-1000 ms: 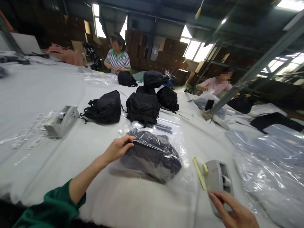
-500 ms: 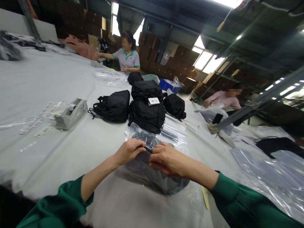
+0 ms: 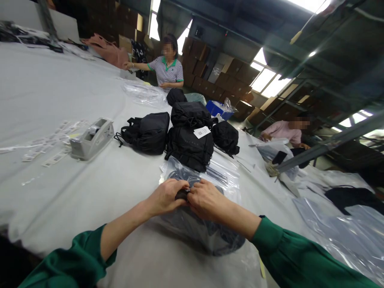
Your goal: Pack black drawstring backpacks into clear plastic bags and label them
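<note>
A clear plastic bag [image 3: 207, 236] lies on the white-covered table in front of me, with a dark, soft item, perhaps a backpack, inside it. My left hand [image 3: 168, 195] is closed at the bag's upper part, with a small dark bunched piece showing between thumb and fingers. Right against it, my right hand [image 3: 207, 200] pinches the same spot, its fingertips partly hidden. Just beyond the hands sits a black backpack [image 3: 190, 148] with a white tag [image 3: 202, 132] on top. More clear plastic bags [image 3: 223, 170] lie flat beneath the packed one.
Other black backpacks [image 3: 153, 132] stand around the tagged one. A grey tape dispenser [image 3: 93, 140] and label strips [image 3: 57, 156] lie at left. Plastic sheets [image 3: 345, 232] cover the right side. A person in a striped shirt [image 3: 171, 74] and one in pink [image 3: 282, 132] work beyond.
My hands have drawn together, and the left fingers now close round a dark bunched piece. The view has shifted slightly, so the scene sits a little further right.
</note>
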### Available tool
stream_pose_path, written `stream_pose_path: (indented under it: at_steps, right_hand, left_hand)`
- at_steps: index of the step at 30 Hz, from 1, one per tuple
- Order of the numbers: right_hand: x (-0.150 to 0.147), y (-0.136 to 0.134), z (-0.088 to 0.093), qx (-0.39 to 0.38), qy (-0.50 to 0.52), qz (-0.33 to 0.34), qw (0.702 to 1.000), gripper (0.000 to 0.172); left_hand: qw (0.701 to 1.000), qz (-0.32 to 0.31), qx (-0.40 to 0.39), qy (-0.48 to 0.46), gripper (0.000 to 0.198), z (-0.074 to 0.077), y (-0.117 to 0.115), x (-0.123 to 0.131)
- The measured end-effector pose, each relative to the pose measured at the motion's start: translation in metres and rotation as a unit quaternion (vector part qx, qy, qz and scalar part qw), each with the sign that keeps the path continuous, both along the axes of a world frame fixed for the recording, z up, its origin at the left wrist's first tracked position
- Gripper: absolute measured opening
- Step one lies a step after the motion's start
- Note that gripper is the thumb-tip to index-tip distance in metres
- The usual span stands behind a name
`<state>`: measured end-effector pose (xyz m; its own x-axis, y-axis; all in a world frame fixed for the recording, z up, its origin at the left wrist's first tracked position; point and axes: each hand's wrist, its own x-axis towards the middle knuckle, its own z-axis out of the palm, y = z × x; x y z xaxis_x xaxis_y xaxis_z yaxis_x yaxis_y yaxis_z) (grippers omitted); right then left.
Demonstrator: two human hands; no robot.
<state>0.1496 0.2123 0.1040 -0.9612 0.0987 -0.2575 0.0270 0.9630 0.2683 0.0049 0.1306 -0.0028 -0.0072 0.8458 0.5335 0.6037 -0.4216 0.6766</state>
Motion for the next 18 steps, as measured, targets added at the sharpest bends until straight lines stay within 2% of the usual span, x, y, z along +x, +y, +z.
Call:
stream_pose_path:
  at_steps: [6,10,18]
  right_hand:
    - [0.001,0.004,0.009,-0.031,-0.026,-0.004,0.999,0.026]
    - [0.004,0.011,0.013,-0.061,-0.041,0.006,0.997,0.022]
    - [0.01,0.022,0.009,-0.081,-0.008,0.055,0.995,0.024]
  left_hand:
    - [1.0,0.007,-0.007,-0.024,0.042,-0.011,0.002,0.004]
    - [0.999,-0.004,-0.015,-0.03,0.042,-0.01,0.001,0.002]
    - [0.999,-0.008,-0.03,-0.018,0.037,-0.006,0.004,0.002]
